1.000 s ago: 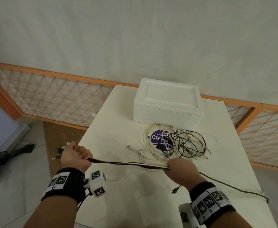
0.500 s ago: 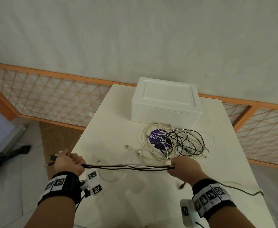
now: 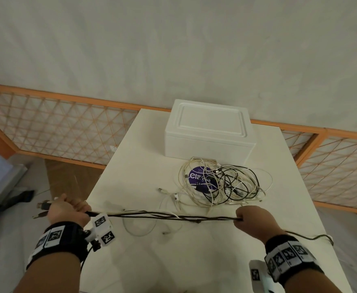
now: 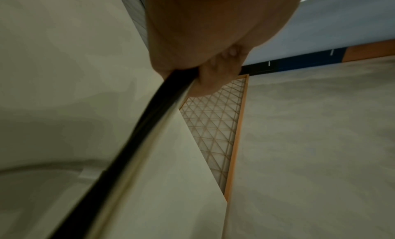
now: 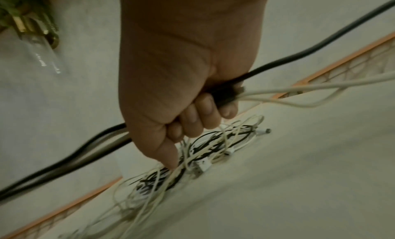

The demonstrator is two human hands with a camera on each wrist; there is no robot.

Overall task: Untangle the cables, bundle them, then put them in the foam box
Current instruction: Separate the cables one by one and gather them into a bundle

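The left hand (image 3: 67, 212) is gripping one end of a stretched bundle of black and white cables (image 3: 162, 215) above the white worktop (image 3: 194, 261). The right hand (image 3: 255, 220) is clenching the other end. A tangled cable heap (image 3: 222, 182) is lying just before the closed white foam box (image 3: 209, 130).

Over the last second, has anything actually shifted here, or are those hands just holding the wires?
The left hand and right hand have drawn further apart, stretching the black and white cables between them into a longer span. The trailing dark cable end slid in along the table edge. Both hands keep their grip. The tangled pile and closed foam box stayed put.
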